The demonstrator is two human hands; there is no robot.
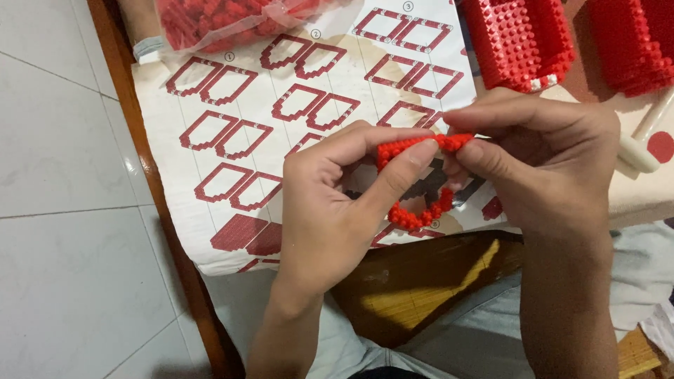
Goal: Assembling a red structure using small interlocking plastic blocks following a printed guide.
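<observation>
Both of my hands hold one thin red ring (420, 212) built of tiny studded bricks, above the front edge of a printed instruction sheet (232, 91). My left hand (337, 203) pinches the ring's top left with thumb and forefinger. My right hand (547, 161) pinches its top right end. The ring's lower curve hangs free between the hands; part of it is hidden behind my fingers.
A clear bag of loose red bricks (225, 20) lies at the sheet's far edge. Two built red brick blocks (519, 42) (632, 42) stand at the top right, with a white tool (642, 140) beside them. The wooden table edge (161, 203) borders a tiled floor on the left.
</observation>
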